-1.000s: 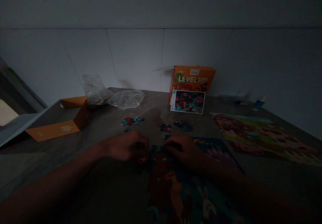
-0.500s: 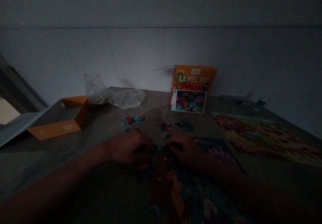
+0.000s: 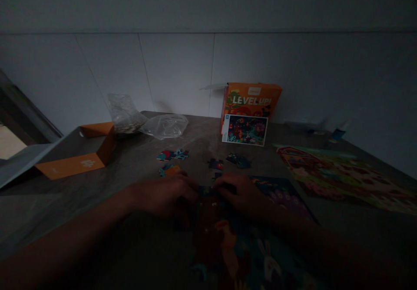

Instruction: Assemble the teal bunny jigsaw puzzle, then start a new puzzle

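Note:
A partly joined jigsaw puzzle (image 3: 228,246) lies in front of me, showing a brown bear, an orange animal and a white rabbit. My left hand (image 3: 167,194) is closed at its upper left edge, the fingers bent down over a dark puzzle piece (image 3: 183,224); the fingertips are in deep shadow. My right hand (image 3: 239,192) rests on the puzzle's top edge with its thumb and fingers curled together against it. Just beyond the left hand lie loose pieces (image 3: 167,171), one with orange on it. Another loose piece (image 3: 216,164) with a red spot lies beyond the right hand.
Further loose pieces (image 3: 172,155) and a dark pair (image 3: 239,161) lie farther back. An orange "LEVEL UP!" box (image 3: 254,96) stands behind a picture card (image 3: 245,130). An open box tray (image 3: 74,164) and clear plastic bags (image 3: 166,127) are left; a farm puzzle (image 3: 339,177) lies right.
My left hand has shifted slightly down and toward me, uncovering an orange piece beyond it. The red-marked piece under it is now hidden. My right hand has barely moved.

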A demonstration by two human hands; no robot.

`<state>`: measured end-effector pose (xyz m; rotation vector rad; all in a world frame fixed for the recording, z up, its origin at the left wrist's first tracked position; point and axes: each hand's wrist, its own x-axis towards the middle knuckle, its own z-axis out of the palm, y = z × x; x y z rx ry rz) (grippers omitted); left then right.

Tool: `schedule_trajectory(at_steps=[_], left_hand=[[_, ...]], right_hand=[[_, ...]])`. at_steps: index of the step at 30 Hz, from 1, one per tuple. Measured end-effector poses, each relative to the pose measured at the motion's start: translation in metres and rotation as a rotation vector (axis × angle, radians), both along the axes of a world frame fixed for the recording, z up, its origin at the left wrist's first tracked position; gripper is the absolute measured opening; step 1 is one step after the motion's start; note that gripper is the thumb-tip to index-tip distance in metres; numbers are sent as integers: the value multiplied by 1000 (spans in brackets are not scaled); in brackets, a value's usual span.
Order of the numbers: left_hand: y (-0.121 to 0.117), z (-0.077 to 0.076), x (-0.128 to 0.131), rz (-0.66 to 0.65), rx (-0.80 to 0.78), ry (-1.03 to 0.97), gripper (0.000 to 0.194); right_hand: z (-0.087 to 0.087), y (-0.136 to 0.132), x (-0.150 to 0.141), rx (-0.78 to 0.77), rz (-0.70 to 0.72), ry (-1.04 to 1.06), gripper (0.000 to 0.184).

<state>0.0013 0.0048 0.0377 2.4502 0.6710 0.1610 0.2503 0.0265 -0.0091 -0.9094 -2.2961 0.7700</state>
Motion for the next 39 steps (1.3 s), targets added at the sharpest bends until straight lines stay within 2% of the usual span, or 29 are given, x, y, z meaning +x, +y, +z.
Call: schedule_trajectory(at_steps=[5,18,27,29,33,35,39], left_hand=[[-1,0,0,-13,-65,5,5],[0,1,-2,7,-57,44,7],[3,-3,0,-82,-16,0,10],[2,-2,1,-50,3,43,2],[-1,0,1,166,57,155,31],[0,0,0,230,95,187,38],[6,-3,-2,257,186,203,25]], right_hand=[[-1,0,1,15,5,-1,20],[1,-1,0,-12,7,-7,19],[-3,1,0,8,2,2,19],[-3,1,0,15,6,-3,18],[-2,1,1,5,11,-3,18],[-1,0,1,4,6,-8,18],[0,0,1,13,12,-8,17]])
